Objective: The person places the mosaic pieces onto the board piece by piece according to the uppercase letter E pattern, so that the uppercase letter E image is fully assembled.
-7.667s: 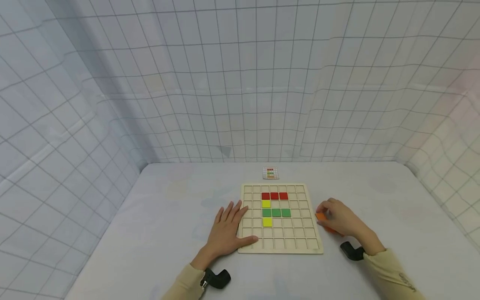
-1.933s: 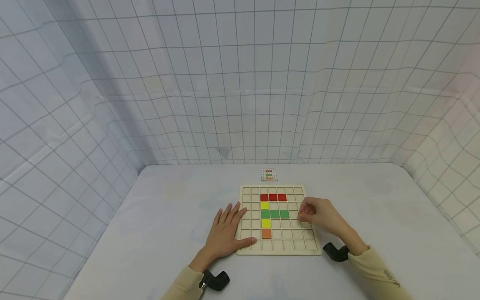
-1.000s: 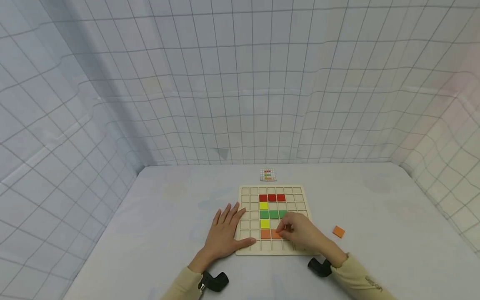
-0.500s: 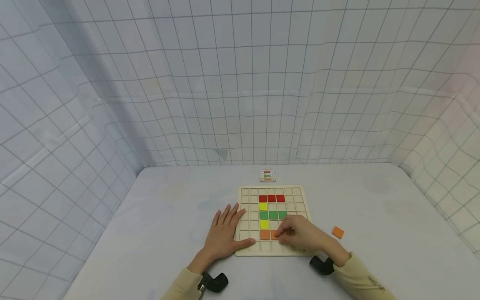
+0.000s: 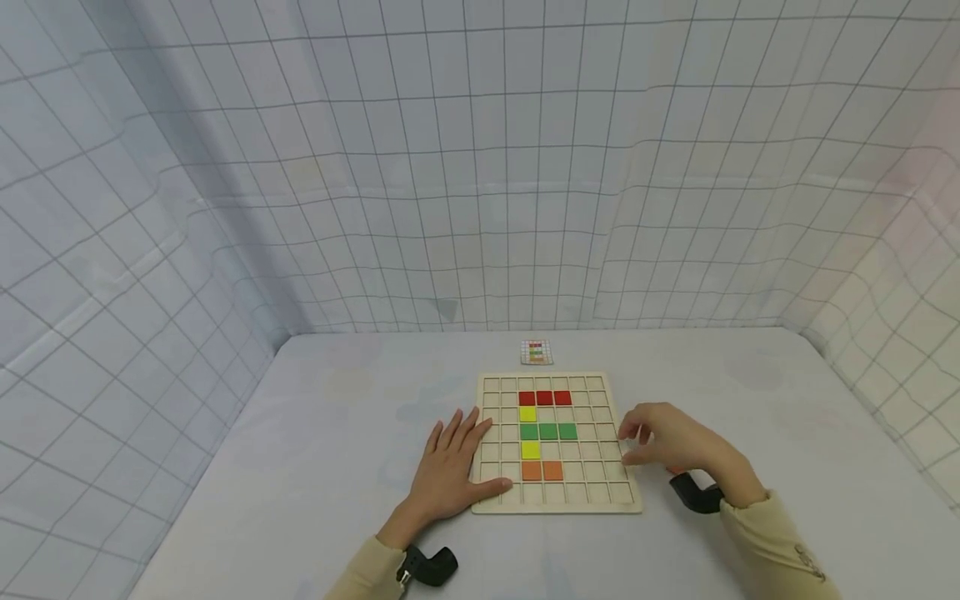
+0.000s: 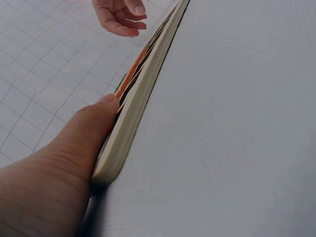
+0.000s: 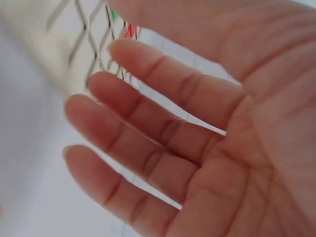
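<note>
A pale wooden grid board [image 5: 589, 472] lies on the table in the head view. Set in its cells are a row of three red tiles [image 5: 545, 398], a yellow tile [image 5: 528, 413], three green tiles [image 5: 548, 432], a second yellow tile [image 5: 531, 451] and two orange tiles [image 5: 552, 471]. My left hand [image 5: 447, 467] rests spread on the board's left edge, thumb over the near left corner. My right hand [image 5: 671, 439] is at the board's right edge, fingers loosely bent with nothing between them. Below its palm, a sliver of a loose orange tile [image 5: 675, 470] shows; most of it is hidden.
A small card [image 5: 536, 352] with a printed coloured grid lies behind the board. White cloth walls with dark grid lines enclose the table [image 5: 360, 400] at the back and sides. A black wrist camera [image 5: 432, 567] sits below my left hand.
One orange tile, then a second beside it, has come into the board's lower row. My right hand has let go of the second and moved right, over the loose orange tile. My left hand has stayed.
</note>
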Demonstrator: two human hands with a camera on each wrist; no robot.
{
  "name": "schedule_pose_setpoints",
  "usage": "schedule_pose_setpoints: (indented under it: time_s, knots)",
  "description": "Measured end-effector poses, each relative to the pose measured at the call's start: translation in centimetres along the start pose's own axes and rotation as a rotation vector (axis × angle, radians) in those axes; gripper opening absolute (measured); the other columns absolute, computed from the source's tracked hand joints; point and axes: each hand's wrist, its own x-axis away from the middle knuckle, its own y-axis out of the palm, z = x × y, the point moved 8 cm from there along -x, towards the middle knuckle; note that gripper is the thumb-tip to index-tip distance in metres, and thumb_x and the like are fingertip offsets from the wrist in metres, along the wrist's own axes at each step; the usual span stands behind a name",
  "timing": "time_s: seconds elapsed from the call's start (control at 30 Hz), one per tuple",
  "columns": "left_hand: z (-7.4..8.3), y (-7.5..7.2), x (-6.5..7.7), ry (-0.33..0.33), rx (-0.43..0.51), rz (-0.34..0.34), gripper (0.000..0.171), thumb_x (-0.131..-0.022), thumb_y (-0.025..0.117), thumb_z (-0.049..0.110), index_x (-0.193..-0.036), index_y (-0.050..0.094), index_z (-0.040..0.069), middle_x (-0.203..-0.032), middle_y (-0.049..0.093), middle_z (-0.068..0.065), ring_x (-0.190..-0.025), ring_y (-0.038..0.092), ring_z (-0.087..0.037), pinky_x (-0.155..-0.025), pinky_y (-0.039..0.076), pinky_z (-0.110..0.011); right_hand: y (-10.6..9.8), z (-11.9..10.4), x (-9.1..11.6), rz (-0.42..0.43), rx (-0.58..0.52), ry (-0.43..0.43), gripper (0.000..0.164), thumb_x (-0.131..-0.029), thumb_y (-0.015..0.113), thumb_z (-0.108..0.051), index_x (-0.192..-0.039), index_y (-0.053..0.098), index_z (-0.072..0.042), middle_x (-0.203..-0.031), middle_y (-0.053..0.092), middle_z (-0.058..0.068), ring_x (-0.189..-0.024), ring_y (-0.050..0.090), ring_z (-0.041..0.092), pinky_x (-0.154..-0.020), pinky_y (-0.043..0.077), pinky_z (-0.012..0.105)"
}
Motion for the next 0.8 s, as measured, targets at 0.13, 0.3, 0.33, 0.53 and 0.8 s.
schedule_pose_setpoints:
  time_s: [0.13, 0.3, 0.33, 0.53, 0.8]
  knots:
    - [-0.1, 0.0, 0.0, -0.003, -0.004, -0.001, 0.093, -0.08, 0.05, 0.074, -0.149, 0.032, 0.015, -0.155, 0.022, -0.007, -0.142, 0.013, -0.028, -0.111, 0.006, -0.051, -1.2, 1.9, 0.8, 0.017, 0.07, 0.105, 0.033, -0.069, 0.085, -0.026, -0.091, 0.065, -0.011, -0.087, 0.059, -0.002, -0.079, 0.053, 0.019, -0.066, 0.045, 0.033]
    - [-0.1, 0.0, 0.1, -0.008, 0.001, -0.008, 0.092, -0.08, 0.05, 0.074, -0.149, 0.032, 0.015, -0.155, 0.021, -0.007, -0.142, 0.012, -0.028, -0.111, 0.005, -0.051, -1.3, 3.3, 1.4, -0.033, 0.1, 0.181, 0.04, -0.066, 0.087, -0.029, -0.089, 0.061, -0.009, -0.086, 0.057, 0.002, -0.074, 0.051, 0.018, -0.064, 0.044, 0.035]
    - [0.0, 0.0, 0.1, -0.007, 0.002, -0.008, 0.092, -0.081, 0.05, 0.073, -0.149, 0.032, 0.015, -0.155, 0.022, -0.007, -0.142, 0.013, -0.028, -0.111, 0.006, -0.051, -1.1, 3.7, 1.5, -0.049, 0.091, 0.209, 0.042, -0.065, 0.088, -0.028, -0.088, 0.059, -0.009, -0.084, 0.056, 0.003, -0.071, 0.052, 0.017, -0.063, 0.043, 0.035]
    - [0.1, -0.1, 0.1, -0.001, 0.01, -0.005, 0.092, -0.081, 0.05, 0.073, -0.149, 0.032, 0.014, -0.155, 0.022, -0.008, -0.142, 0.014, -0.029, -0.111, 0.007, -0.051, -0.1, 5.1, 1.8, -0.1, 0.036, 0.323, 0.045, -0.06, 0.09, -0.017, -0.083, 0.053, -0.007, -0.072, 0.05, 0.005, -0.057, 0.054, 0.016, -0.058, 0.038, 0.032]
    - [0.0, -0.1, 0.0, 0.005, 0.006, 0.004, 0.092, -0.08, 0.051, 0.073, -0.149, 0.033, 0.015, -0.155, 0.023, -0.008, -0.142, 0.014, -0.029, -0.111, 0.007, -0.052, -0.1, 5.0, 1.8, -0.079, 0.0, 0.255, 0.039, -0.061, 0.085, -0.002, -0.077, 0.05, -0.006, -0.067, 0.046, 0.002, -0.061, 0.043, 0.016, -0.054, 0.034, 0.029]
